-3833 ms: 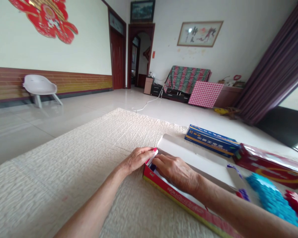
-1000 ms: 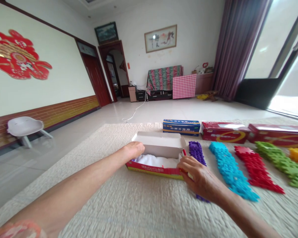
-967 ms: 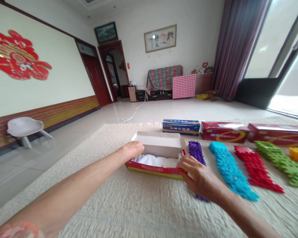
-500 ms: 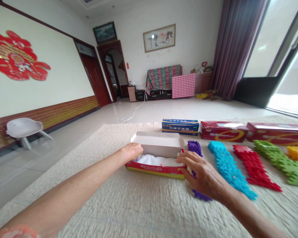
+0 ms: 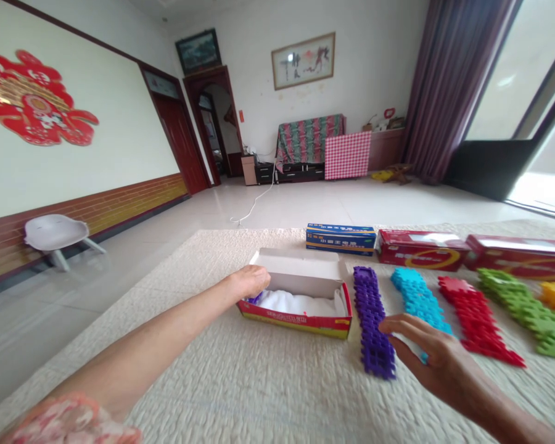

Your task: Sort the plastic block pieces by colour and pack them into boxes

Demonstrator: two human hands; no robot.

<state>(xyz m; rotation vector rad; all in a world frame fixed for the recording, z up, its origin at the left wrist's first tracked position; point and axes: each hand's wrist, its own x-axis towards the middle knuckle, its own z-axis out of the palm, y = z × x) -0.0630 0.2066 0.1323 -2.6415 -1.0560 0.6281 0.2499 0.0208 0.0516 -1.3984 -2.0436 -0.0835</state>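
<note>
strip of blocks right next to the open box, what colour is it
Purple. The strip of blocks lies beside the open box, clearest in the head view.

Pale tiled floor [image 5: 134,246] gleams; a white chair [image 5: 58,233] sits by the brick-trimmed wall [image 5: 97,213], purple curtains [image 5: 448,86] frame bright glass doors [image 5: 527,123].

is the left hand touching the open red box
Touching: the head view shows the left hand resting on the left end of the open red box, fingers over its edge.

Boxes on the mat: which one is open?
The red box by the left hand: its lid is raised, white contents showing. The blue and other red boxes are closed.
</note>
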